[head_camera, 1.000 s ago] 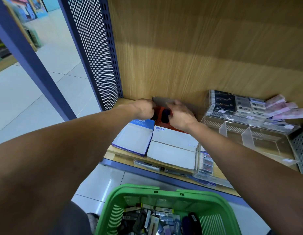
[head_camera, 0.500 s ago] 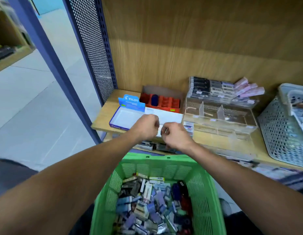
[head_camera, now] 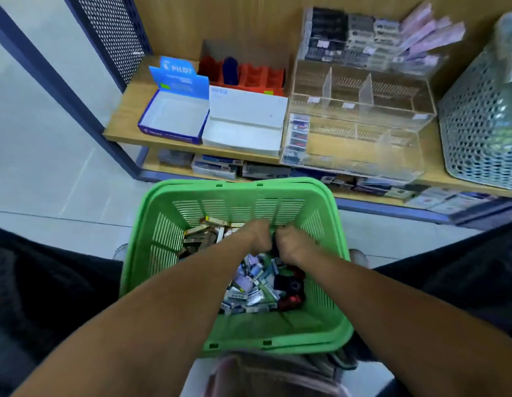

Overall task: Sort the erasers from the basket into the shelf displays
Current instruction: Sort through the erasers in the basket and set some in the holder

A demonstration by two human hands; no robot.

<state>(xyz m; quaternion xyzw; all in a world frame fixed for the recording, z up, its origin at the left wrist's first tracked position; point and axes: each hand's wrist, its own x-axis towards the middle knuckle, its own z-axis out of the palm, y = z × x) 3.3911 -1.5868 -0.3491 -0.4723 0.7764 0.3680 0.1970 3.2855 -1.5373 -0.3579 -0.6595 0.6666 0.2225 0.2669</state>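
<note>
A green plastic basket (head_camera: 237, 187) sits in front of me, between my knees, with several small wrapped erasers (head_camera: 254, 285) piled inside. Both my hands are down in it at the far end of the pile. My left hand (head_camera: 259, 236) and my right hand (head_camera: 292, 243) are close together with fingers curled downward; a dark item (head_camera: 274, 245) shows between them. The fingertips are hidden, so I cannot tell what either holds. On the shelf beyond stand an empty blue Pilot box (head_camera: 174, 116), a white box (head_camera: 243, 127), a red tray (head_camera: 249, 78) with one dark blue eraser (head_camera: 230, 70), and a clear divided organizer (head_camera: 360, 110).
Stacked eraser packs (head_camera: 363, 38) fill the back of the organizer. A grey mesh basket (head_camera: 478, 116) stands on the shelf at the right. The lower shelf (head_camera: 220, 167) holds flat boxes. A blue upright post (head_camera: 62, 90) and a perforated side panel (head_camera: 117, 38) bound the shelf on the left.
My hands have drawn back from the red tray at the rear of the shelf and dropped into the green basket. My view has tilted down and the basket fills more of it.
</note>
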